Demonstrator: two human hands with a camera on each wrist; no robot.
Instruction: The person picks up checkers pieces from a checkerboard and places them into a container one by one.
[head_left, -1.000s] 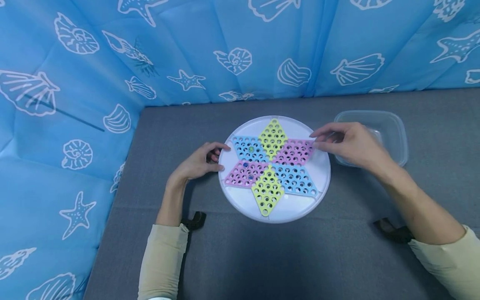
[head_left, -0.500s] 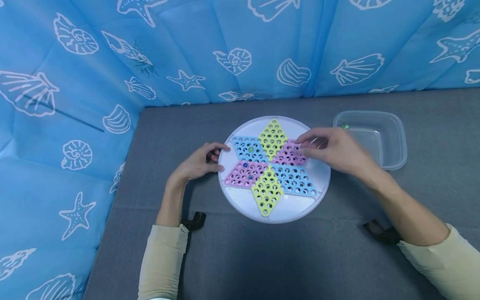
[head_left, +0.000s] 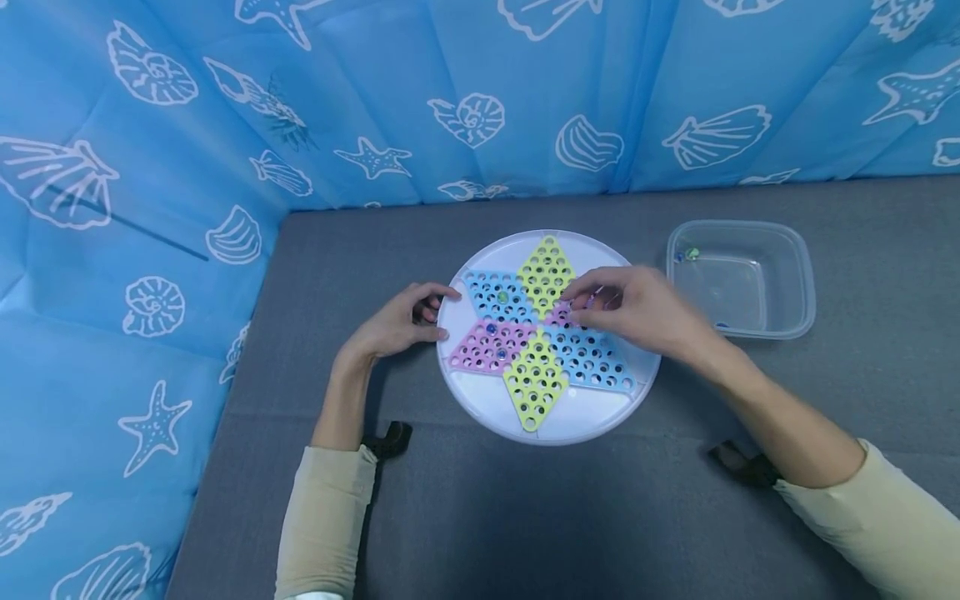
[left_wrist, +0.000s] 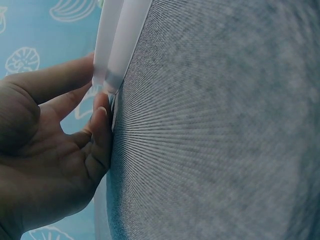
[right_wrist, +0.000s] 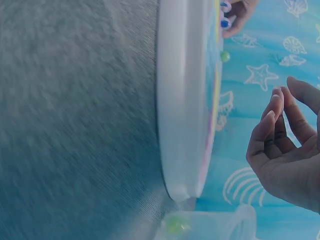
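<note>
A round white Chinese checkers board (head_left: 480, 400) with a pink, blue and yellow star lies on the grey table. My left hand (head_left: 397, 323) holds its left rim, thumb and fingers at the edge; the left wrist view shows fingertips against the white side wall (left_wrist: 114, 45). My right hand (head_left: 637, 304) hovers over the board's right half, fingers bent, fingertips above the pink section. In the right wrist view its fingers (right_wrist: 275, 105) come together; I cannot tell whether something small is between them. A green marble (head_left: 502, 297) and two blue marbles (head_left: 491, 329) sit in holes on the left.
A clear plastic container (head_left: 798, 283) stands right of the board, with a green marble (head_left: 692, 253) and a couple of dark blue ones inside. A blue curtain (head_left: 420, 75) with shell prints hangs behind and left of the grey table (head_left: 540, 517).
My right hand has moved left and slightly nearer, from between container and board to over the pink section, uncovering the container and its marbles. The left hand has stayed at the rim.
</note>
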